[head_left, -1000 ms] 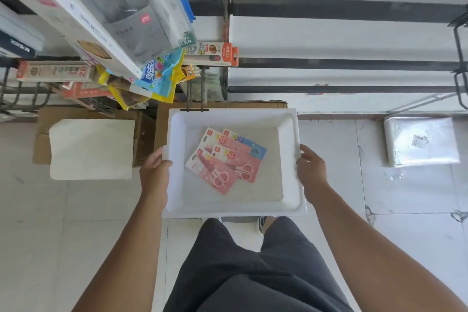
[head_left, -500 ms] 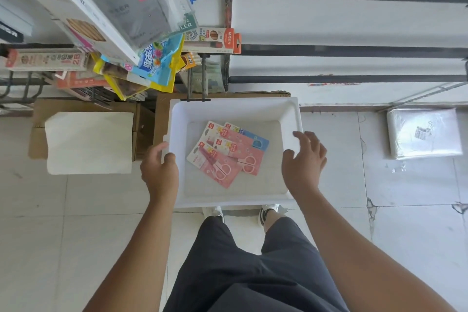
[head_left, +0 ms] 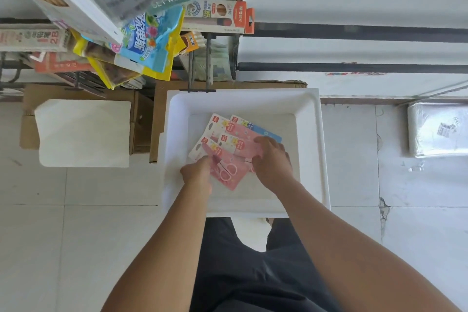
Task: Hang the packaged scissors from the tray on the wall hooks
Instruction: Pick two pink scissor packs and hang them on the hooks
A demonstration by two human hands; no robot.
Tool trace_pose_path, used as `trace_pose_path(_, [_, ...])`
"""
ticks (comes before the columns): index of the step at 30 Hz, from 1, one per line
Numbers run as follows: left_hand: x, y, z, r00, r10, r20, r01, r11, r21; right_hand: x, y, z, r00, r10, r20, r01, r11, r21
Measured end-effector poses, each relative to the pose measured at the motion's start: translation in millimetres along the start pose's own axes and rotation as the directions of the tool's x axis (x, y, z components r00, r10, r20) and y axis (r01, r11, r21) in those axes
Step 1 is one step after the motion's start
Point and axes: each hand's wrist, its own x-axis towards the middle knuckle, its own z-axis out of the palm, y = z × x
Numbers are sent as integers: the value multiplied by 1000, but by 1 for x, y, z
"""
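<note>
A white tray lies below me, in front of the wall rack. Several packaged scissors are fanned out in it: pink packs and one blue pack. My left hand pinches the left edge of the nearest pink pack. My right hand rests on the middle packs with its fingers curled over one of them. A bare double-prong wall hook juts out over the tray's far rim.
Hanging stationery packs crowd the rack at upper left, with a pencil box above the hook. A cardboard box with a white sheet stands left of the tray. A wrapped white bundle lies on the floor at right.
Both hands have let go of the tray's sides and moved inward onto the scissors packs. The tray now lies without my hands holding it.
</note>
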Motion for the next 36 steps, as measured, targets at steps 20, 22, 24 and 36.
trace_pose_path(20, [26, 5, 44, 982, -15, -190, -27, 976, -216, 30, 3, 18, 998, -52, 47, 58, 988, -145])
trace_pose_path(22, [23, 4, 48, 973, -66, -219, 31, 987, -160, 29, 4, 14, 999, -29, 46, 34, 992, -120])
trace_pose_path(24, [26, -1, 50, 981, -78, -179, 42, 980, -194, 29, 3, 13, 999, -6, 43, 10, 996, -92])
trace_pose_path(36, [-3, 5, 37, 966, 243, -93, -260, 922, -287, 17, 0, -12, 981, 183, 63, -193, 946, 261])
